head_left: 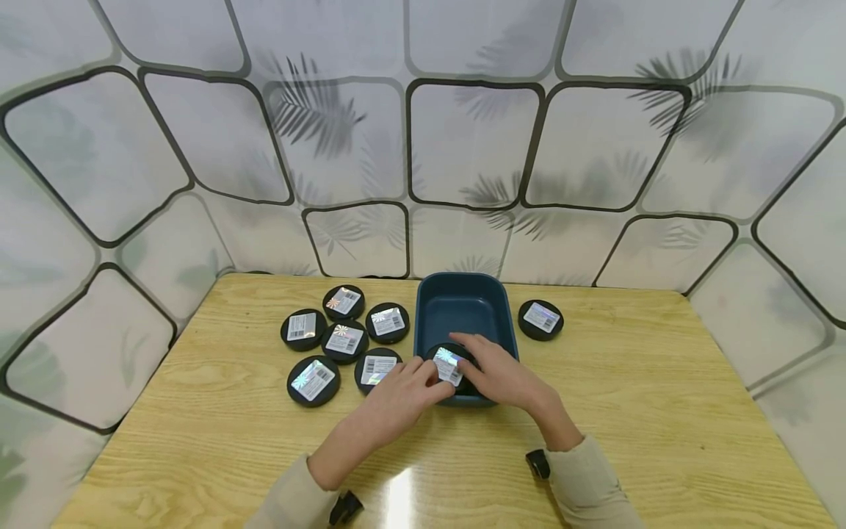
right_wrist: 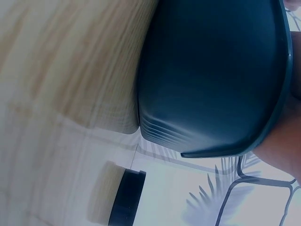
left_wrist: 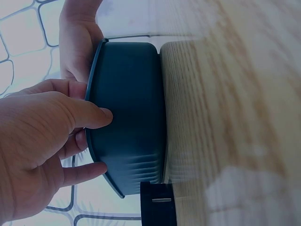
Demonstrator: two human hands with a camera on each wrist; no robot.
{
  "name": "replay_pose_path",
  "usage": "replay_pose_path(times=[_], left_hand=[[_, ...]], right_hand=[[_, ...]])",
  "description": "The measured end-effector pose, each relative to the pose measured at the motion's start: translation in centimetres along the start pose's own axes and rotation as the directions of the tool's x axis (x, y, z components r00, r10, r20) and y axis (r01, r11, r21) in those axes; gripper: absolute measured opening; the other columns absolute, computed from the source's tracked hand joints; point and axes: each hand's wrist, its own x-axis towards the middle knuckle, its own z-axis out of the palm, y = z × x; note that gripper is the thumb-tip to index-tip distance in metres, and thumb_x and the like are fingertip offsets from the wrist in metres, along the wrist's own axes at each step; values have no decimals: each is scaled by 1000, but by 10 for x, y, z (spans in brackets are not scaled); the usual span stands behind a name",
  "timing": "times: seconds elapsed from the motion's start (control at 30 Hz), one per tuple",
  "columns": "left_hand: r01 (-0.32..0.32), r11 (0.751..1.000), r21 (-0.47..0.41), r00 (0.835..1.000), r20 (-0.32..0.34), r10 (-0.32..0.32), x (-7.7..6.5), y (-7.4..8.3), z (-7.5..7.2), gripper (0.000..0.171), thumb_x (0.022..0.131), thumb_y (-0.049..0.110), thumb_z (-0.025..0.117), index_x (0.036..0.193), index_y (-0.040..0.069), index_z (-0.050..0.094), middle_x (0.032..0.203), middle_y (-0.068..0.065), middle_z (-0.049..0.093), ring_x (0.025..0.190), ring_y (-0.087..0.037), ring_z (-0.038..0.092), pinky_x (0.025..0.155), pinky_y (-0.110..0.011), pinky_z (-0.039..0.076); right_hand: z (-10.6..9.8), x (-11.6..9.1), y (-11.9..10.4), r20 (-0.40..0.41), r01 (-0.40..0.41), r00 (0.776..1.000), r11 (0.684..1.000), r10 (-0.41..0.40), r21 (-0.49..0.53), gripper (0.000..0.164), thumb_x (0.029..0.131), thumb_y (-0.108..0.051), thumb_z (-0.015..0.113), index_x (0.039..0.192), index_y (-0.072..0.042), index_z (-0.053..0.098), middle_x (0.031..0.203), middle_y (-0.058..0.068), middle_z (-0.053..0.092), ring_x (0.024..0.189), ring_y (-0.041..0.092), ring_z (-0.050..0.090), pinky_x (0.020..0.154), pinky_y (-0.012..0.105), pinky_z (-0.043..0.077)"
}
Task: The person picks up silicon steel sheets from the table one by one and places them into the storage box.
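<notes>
My left hand [head_left: 399,398] and right hand [head_left: 500,372] hold a labelled black disc [head_left: 446,364] between them, fingers bent around its left and right edges. The disc sits over the near end of a dark blue bin [head_left: 465,312]; I cannot tell whether it touches the bottom. Bare blue floor shows beyond my fingertips, and the bin's far rim reaches the back edge of the bench [head_left: 667,382]. Six similar discs [head_left: 313,380] lie left of the bin, the closest just beside my left hand. One lone disc [head_left: 540,320] lies beyond my right hand, with open wood further right.
</notes>
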Motion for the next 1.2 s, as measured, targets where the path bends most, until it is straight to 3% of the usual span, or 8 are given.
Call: replay_pose_path(times=[0.5,1.2], left_hand=[[9,1000,-3,1000,21,-9,0,1,-1,22,94,9,66,108,25,61,94,1,51,81,-15,44,65,-26,43],[3,1000,9,1000,4,-3,0,0,-1,22,94,9,66,108,25,59,94,1,51,82,-16,46,65,-28,43]], right_hand=[[2,-1,1,-12,5,1000,1000,-6,-18,43,103,-2,42,145,2,44,143,20,50,130,35,50,101,51,44],[1,-2,0,-35,20,999,1000,-21,-22,43,100,1,44,143,4,46,142,21,51,130,35,51,102,51,44]])
